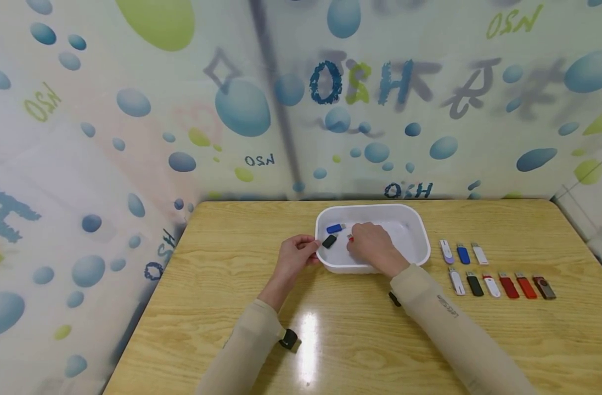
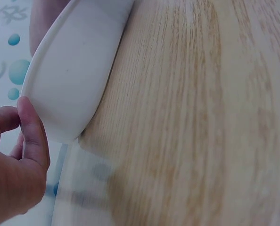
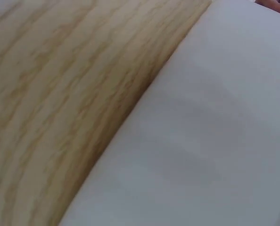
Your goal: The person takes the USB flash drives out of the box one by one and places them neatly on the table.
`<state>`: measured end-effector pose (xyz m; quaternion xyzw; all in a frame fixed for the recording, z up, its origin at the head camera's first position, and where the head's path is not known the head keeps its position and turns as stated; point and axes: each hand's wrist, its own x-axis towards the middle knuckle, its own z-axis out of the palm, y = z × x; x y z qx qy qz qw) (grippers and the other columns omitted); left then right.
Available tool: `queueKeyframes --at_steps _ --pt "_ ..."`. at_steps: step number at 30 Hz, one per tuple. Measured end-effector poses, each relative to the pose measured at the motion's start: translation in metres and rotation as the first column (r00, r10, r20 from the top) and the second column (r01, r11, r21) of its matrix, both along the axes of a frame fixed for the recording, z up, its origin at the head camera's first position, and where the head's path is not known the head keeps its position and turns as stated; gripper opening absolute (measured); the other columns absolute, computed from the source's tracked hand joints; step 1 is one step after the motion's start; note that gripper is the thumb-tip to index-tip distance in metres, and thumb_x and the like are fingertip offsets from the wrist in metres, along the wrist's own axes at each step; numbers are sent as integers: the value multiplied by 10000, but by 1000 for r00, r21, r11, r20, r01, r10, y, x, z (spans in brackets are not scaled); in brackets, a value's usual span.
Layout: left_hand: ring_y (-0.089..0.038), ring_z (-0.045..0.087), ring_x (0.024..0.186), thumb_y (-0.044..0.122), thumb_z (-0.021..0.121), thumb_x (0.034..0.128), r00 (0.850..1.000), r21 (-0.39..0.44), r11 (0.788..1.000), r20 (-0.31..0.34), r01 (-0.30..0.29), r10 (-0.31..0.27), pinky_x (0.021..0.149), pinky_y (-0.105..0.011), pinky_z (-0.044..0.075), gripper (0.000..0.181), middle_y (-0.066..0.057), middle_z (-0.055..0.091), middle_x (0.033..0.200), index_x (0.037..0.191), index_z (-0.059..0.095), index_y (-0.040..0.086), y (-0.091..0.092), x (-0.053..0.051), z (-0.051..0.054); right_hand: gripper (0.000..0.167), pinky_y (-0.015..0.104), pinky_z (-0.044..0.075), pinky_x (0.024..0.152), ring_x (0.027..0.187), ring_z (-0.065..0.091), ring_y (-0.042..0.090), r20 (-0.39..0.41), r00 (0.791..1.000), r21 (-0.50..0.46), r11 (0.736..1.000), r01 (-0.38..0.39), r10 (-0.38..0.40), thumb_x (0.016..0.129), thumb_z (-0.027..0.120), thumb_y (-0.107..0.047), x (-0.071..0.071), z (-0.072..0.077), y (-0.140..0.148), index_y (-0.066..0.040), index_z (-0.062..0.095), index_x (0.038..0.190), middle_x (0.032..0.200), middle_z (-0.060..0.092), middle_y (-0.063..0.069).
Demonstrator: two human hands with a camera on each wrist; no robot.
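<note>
A white plastic tub (image 1: 375,269) stands on the table. My left hand (image 1: 296,255) pinches its left rim, thumb and fingers on either side of the wall; the left wrist view shows this hand (image 2: 24,155) against the tub's end (image 2: 69,70). Inside the tub, my right hand (image 1: 372,243) points down with curled fingers. Beside them shows a small red USB stick (image 1: 350,237), mostly hidden by the hand that grips it. Left of it lie a blue USB stick (image 1: 334,228) and a black USB stick (image 1: 329,241). The right wrist view shows the tub's outer wall (image 3: 177,141).
To the tub's right, several USB sticks lie in two rows, among them a blue one (image 1: 462,254) in the back row and a dark red one (image 1: 508,286) in the front row. A patterned curtain (image 1: 261,181) hangs behind the wooden table (image 1: 355,340).
</note>
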<state>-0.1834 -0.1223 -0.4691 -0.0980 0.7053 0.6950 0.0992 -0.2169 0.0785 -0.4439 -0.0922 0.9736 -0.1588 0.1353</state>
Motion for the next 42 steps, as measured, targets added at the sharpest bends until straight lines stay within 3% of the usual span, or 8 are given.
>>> queueKeyframes --at_steps 11,18,30,42 --pt "-154 657 752 120 701 1000 1000 -33 999 13 -10 10 688 -252 614 236 -185 687 1003 1177 664 -32 -3 0 -1 168 301 408 591 671 531 215 -37 997 -165 984 67 -74 967 681 -201 7 30 20 -55 663 886 729 565 62" --pt "-151 656 751 111 702 997 1000 -34 999 12 -14 14 673 -242 611 235 -188 685 1011 1178 667 -34 -4 1 -1 192 309 449 618 740 558 234 -81 993 -173 982 70 -85 973 679 -208 15 42 31 -27 687 1038 833 633 68" --pt "-145 651 741 113 699 999 1000 -26 1000 2 -5 5 675 -238 608 236 -194 681 1001 1170 662 -46 -3 1 0 194 300 418 555 671 538 213 -192 977 -220 974 45 -88 960 689 -194 32 57 57 -9 692 1017 809 648 53" --pt "-121 645 731 135 706 999 1000 -19 1000 -3 6 -6 682 -247 608 283 -232 682 1047 1204 650 -53 0 0 2 254 319 461 608 719 562 233 -203 968 -262 961 90 -146 979 631 -216 43 67 94 16 691 1062 889 677 92"
